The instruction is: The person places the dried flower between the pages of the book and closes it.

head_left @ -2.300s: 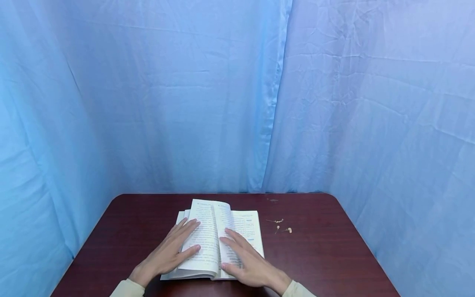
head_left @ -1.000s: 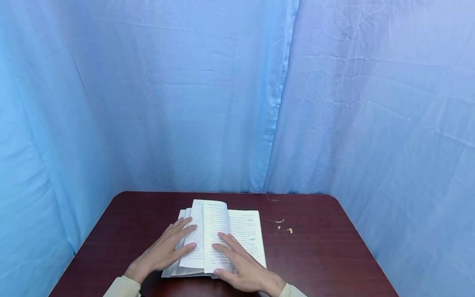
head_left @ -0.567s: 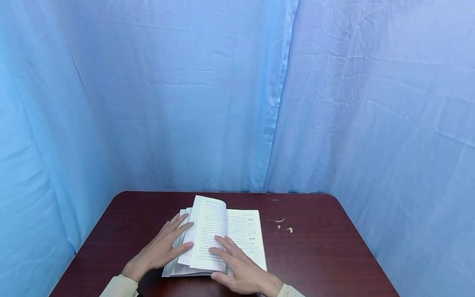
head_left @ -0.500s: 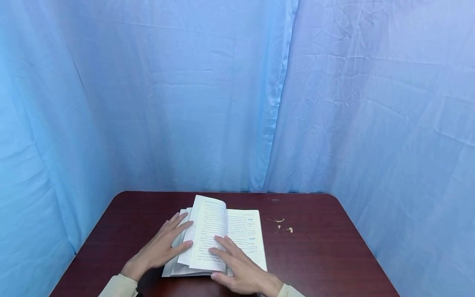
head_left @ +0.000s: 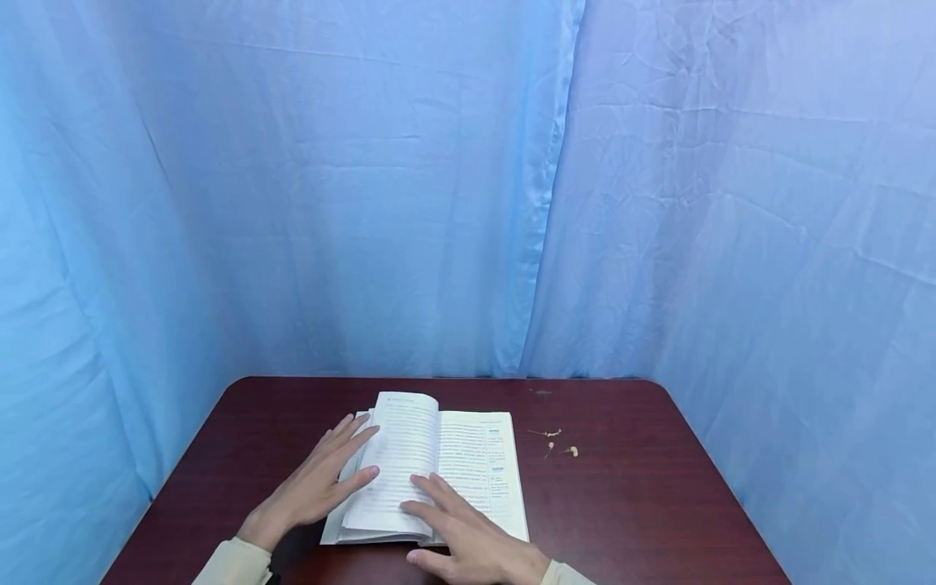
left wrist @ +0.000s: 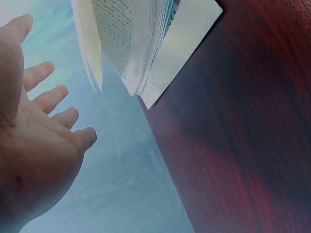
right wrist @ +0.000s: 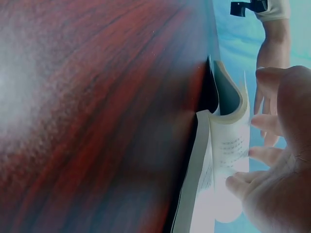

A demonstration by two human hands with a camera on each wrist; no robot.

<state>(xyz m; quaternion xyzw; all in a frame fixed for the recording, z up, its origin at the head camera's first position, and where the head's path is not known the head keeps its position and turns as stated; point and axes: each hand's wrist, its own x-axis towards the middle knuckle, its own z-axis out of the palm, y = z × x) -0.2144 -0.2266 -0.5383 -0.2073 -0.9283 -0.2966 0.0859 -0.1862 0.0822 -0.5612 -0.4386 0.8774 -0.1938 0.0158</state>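
A thick book [head_left: 471,455] lies spread on the dark table, its printed pages facing up. The left-hand block of pages [head_left: 398,463] bulges up and curves toward the spine. My left hand [head_left: 314,483] is at the book's left side, fingers spread and fairly straight, fingertips right at the page edges. Low over the book's middle is my right hand [head_left: 471,532], fingers extended, with two fingertips overlapping the turned page. In the right wrist view, the curled pages [right wrist: 231,141] stand beside the right hand's fingertips. In the left wrist view, loose leaves [left wrist: 90,48] hang apart from the block.
Several small pale dried flower sprigs [head_left: 573,451] lie on the table [head_left: 621,504] to the right of the book. Blue curtains [head_left: 366,203] hang behind the table and along both sides.
A raised leaf has gone over leftward and lies on the left-hand pages. My right hand has shifted left with it; my left hand has drawn slightly left.
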